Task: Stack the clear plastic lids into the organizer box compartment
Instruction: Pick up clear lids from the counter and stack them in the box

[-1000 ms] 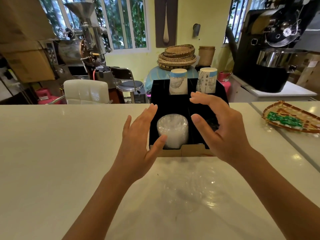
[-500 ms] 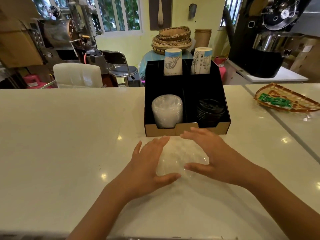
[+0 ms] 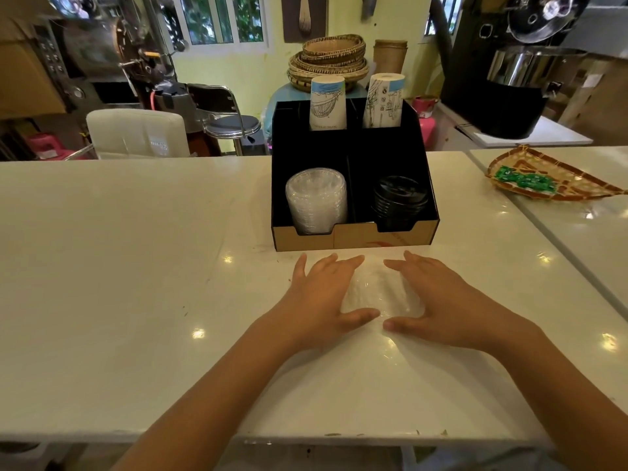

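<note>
Just before the organizer box (image 3: 353,237): left hand (image 3: 319,300) and right hand (image 3: 441,300) cupping, seemingly unclenched, a clear-lid pile (image 3: 380,294); next, lifting onto the lid stack (image 3: 316,202).

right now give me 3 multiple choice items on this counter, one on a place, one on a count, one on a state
1. Where does the clear lid stack sit in the organizer box?
A. front left compartment
B. front right compartment
C. back right compartment

2. How many paper cup stacks stand at the back of the box?
A. one
B. two
C. four

3. What are the left hand and right hand doing?
A. pressing into the box
B. cupping a clear plastic bundle on the counter
C. hanging off the counter

Answers: 1 A, the clear stack is beside the black lids. 2 B, one cup stack and another show. 3 B, the hands flank the bundle.
</note>
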